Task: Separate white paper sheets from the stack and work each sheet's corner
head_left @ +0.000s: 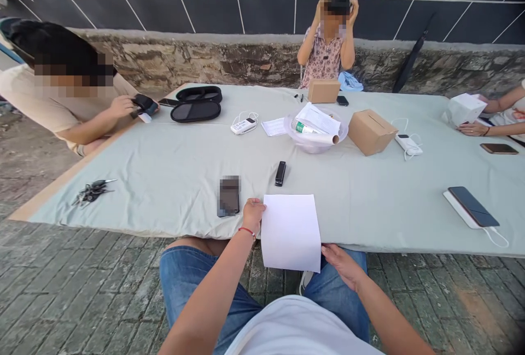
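Note:
A blank white sheet of paper (290, 232) hangs partly over the near edge of the table, its lower part bent down above my lap. My left hand (253, 215) pinches the paper's upper left edge, a red bracelet at the wrist. Low at the right side of the sheet is my right hand (341, 265), its fingers stretched out and the fingertips close to the paper's edge; whether they touch it is unclear. A black stapler (280, 173) lies just beyond the paper. To the left of it rests a dark phone (228, 196), partly blurred.
Keys (93, 193) lie at the left. Farther back are a black case (196, 111), a plastic basin (314, 148) with papers, and a cardboard box (371, 132). A phone on a white power bank (471, 207) is at right. Several people sit around the cloth-covered table (164, 180).

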The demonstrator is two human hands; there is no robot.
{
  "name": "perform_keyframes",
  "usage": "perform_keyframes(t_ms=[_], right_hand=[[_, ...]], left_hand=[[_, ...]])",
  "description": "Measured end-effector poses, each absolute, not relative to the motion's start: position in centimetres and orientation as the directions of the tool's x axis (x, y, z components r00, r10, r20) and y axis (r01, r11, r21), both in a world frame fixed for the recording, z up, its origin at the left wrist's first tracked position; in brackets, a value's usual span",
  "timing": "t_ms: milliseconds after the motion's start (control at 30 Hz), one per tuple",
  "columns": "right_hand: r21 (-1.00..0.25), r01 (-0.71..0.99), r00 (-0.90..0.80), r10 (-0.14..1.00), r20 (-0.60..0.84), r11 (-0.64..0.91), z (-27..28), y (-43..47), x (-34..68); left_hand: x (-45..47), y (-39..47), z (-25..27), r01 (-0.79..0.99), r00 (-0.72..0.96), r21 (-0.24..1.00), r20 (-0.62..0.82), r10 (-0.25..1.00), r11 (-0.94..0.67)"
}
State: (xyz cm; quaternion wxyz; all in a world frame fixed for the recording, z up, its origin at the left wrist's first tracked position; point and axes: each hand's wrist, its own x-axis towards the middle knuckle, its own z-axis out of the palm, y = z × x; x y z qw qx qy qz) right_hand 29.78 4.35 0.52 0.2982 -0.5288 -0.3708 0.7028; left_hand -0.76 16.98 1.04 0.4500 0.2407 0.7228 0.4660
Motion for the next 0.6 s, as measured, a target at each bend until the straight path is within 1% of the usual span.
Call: perform_keyframes(t_ms=[100,233,300,367,433,533,600], right_hand=[[-0.826,-0.147,-0.293,0.822,-0.489,-0.544,-0.5,4.5,27.3],[-0.770,-0.220,-0.267,0.796,-0.543,-0.599,-0.3,4.2,26.0],[-0.729,-0.286,-0.250,0.783,-0.569,-0.622,0.6,4.2,26.3],[-0.687,-0.355,-0.216,0.771,-0.599,-0.633,1.5,4.6,27.1],[-0.667,-0.406,-0.156,0.766,-0.624,-0.625,2.1,5.1,28.0],[-0.663,-0.417,-0.085,0.753,-0.652,-0.621,2.3,5.9,29.2],[-0.668,-0.393,-0.065,0.744,-0.665,-0.631,2.3,6.2,29.7]], left_hand=[[-0.6,16.9,1.3,-0.127,-0.471,0.877,-0.465,0.750,0.464],[-0.8,15.8,2.0,-0.201,-0.424,0.865,-0.500,0.755,0.460],[-1.0,14.8,2.4,-0.286,-0.294,0.835,-0.543,0.787,0.469],[-1.2,13.5,2.8,-0.371,-0.082,0.775,-0.576,0.813,0.511],[-1.1,11.9,2.8,-0.399,0.108,0.709,-0.593,0.798,0.581],[-0.2,9.3,1.9,-0.392,0.242,0.636,-0.626,0.742,0.665],[0.9,7.8,1.0,-0.401,0.246,0.604,-0.653,0.716,0.689]])
